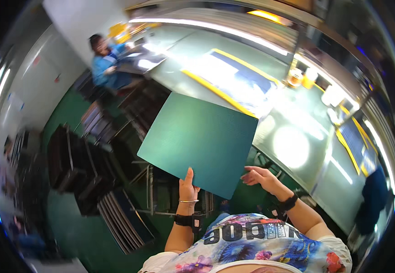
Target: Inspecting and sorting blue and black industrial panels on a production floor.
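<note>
A flat, dark green rectangular panel (pixel 202 139) is held out in front of me, tilted, its surface catching a soft sheen. My left hand (pixel 188 187) grips its near edge, with the thumb on top and the fingers mostly hidden underneath. Just off the panel's right edge, my right hand (pixel 262 178) holds nothing; its fingers are stretched out toward that edge. Beyond the panel is a long, pale green worktable (pixel 270 132), strongly lit. On the table lies a yellow-bordered mat (pixel 240 79) with a glossy glare across it.
Another person (pixel 109 63) in blue sits at the far left, by a dark shiny sheet (pixel 143 59). Dark stacked cases (pixel 68 159) and a leaning stack of panels (pixel 125 220) stand on the left floor. Containers (pixel 302 78) and a second yellow-edged mat (pixel 356 141) are at right.
</note>
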### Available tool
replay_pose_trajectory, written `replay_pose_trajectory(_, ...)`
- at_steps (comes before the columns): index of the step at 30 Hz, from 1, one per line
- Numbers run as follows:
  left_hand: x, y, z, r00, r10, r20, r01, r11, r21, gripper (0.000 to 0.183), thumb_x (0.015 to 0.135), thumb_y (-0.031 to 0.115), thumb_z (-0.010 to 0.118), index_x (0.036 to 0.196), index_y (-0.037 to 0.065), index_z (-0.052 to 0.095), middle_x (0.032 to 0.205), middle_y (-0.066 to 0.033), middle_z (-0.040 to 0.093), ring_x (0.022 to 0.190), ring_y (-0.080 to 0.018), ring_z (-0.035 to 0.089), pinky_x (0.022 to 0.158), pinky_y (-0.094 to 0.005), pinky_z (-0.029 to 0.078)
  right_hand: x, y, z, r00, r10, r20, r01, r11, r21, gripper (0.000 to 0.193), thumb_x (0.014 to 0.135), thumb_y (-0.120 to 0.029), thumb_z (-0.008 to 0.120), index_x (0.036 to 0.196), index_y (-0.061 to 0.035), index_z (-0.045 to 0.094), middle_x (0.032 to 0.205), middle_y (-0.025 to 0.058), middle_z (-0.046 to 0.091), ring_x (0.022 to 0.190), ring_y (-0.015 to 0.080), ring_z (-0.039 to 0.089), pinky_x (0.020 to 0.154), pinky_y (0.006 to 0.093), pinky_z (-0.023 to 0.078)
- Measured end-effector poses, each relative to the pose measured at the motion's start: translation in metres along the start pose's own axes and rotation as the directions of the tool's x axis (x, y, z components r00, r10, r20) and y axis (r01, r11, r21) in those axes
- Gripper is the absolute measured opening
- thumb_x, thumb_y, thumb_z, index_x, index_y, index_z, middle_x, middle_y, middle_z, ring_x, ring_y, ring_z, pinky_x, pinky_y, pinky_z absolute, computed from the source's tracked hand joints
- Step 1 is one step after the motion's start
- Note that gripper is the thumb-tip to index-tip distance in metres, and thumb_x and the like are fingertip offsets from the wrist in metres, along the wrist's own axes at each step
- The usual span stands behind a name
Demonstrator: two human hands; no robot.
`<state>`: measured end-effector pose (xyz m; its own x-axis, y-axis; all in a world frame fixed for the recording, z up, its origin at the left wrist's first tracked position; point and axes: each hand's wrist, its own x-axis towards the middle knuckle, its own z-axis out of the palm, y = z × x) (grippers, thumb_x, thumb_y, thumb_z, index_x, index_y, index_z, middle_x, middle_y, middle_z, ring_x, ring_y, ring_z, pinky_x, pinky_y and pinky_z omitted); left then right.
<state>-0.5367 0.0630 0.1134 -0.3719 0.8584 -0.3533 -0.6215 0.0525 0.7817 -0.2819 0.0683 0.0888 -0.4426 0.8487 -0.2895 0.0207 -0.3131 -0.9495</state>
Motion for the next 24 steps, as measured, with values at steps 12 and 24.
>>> replay_pose_trajectory(12, 0.002, -0.125, 0.024, 0.758, -0.485, 0.435, 0.223, 0.821, 0.526, 0.025, 0.086, 0.031, 0.057, 0.084, 0.006, 0.059, 0.07, -0.0009, 0.06, 0.053, -0.0087, 0.054, 0.048, -0.0215, 0.044, -0.081, 0.051, -0.018, 0.854, -0.007, -0.52, 0.364, 0.723, 0.587, 0.023, 0.087, -0.009, 0.052, 0.109, -0.0019, 0.051, 0.102, 0.0056, 0.059, 0.091, 0.0154, 0.057, 0.076, 0.0297, 0.048)
replay_pose_trajectory(24, -0.028, -0.186, 0.111, 0.589, -0.56, 0.582, 0.42, 0.828, 0.37, 0.026, 0.088, 0.026, 0.053, 0.092, 0.001, 0.059, 0.094, -0.0096, 0.063, 0.075, -0.0172, 0.062, 0.068, -0.0314, 0.051, -0.161, 0.071, -0.125, 0.793, 0.075, -0.605, 0.391, 0.699, 0.599, 0.022, 0.087, -0.009, 0.051, 0.106, 0.0019, 0.051, 0.1, 0.0104, 0.06, 0.088, 0.019, 0.06, 0.078, 0.0328, 0.049)
